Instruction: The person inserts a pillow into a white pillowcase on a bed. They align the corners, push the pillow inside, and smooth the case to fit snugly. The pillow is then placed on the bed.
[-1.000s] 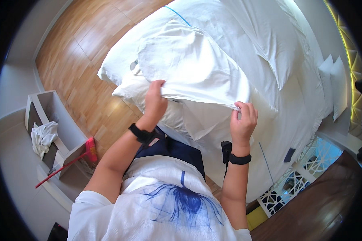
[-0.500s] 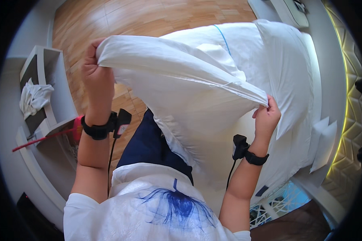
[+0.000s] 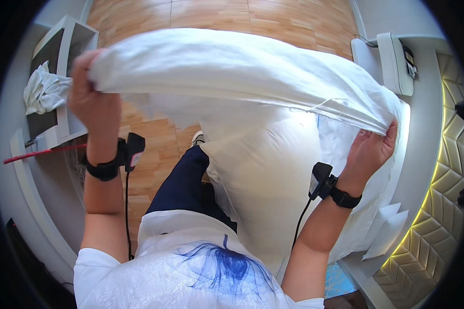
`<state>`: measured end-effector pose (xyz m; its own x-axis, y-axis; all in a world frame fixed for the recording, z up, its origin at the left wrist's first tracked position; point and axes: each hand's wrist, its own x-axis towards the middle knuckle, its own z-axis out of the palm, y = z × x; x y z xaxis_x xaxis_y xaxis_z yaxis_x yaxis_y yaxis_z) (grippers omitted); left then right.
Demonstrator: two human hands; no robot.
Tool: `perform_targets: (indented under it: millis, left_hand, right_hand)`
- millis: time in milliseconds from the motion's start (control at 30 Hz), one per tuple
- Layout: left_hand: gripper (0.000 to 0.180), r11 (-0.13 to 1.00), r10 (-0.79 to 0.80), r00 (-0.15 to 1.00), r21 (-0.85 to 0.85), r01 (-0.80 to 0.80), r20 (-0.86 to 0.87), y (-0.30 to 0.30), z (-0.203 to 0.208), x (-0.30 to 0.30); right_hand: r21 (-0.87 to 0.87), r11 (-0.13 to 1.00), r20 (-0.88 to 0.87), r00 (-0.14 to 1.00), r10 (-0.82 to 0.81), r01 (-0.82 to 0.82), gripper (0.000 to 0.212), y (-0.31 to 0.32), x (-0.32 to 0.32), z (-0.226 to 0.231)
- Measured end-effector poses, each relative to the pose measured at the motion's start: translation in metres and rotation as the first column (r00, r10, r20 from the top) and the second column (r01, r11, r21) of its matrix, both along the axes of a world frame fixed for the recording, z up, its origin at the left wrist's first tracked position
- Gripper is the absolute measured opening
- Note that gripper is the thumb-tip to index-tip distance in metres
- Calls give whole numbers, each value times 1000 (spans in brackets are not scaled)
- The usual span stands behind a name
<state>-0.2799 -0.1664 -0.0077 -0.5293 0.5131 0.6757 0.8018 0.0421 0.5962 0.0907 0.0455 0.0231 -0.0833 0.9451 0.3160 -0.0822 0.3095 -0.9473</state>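
A broad white duvet cover point(image 3: 216, 64) is stretched between my two raised hands, its edge arching up and away from me. My left hand point(image 3: 95, 110) grips one corner at the far left, fingers closed round the fabric. At the other end my right hand point(image 3: 371, 152) pinches the hem, thumb and fingers pressed together. A thin white tie string point(image 3: 322, 106) hangs along the hem nearer the right hand. Below the raised edge, white bulky bedding point(image 3: 268, 159) spreads over the bed in front of my legs. The cover hides part of it.
To the left stands a white shelf unit point(image 3: 62, 131) with a crumpled white cloth point(image 3: 46, 92) on it. A red stick point(image 3: 44, 153) juts out below. At right are a white case-like box point(image 3: 395, 64) and a padded headboard point(image 3: 423, 242). Wood flooring point(image 3: 211, 15) lies beyond.
Both hands have moved farther apart, the left one leftward and the right one rightward. The cover is spread wider and billows upward, and the view has turned toward the right.
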Motion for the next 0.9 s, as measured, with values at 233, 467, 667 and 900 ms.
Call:
perform_targets:
  millis: [233, 467, 667, 900]
  left_hand:
    - [27, 883, -108, 859, -349, 314, 500, -34, -143, 82]
    - [24, 722, 78, 921, -659, 211, 382, -79, -273, 161]
    - [22, 797, 90, 845, -547, 256, 527, -90, -275, 194]
    - [25, 920, 203, 719, -381, 92, 664, -94, -250, 222]
  right_hand:
    - [-359, 907, 350, 933, -85, 218, 24, 25, 32, -117]
    - [-374, 876, 705, 707, 56, 305, 18, 28, 77, -209]
    - [-103, 986, 955, 291, 60, 135, 32, 28, 113, -264]
    - [-14, 869, 913, 348, 214, -495, 38, -82, 18, -193]
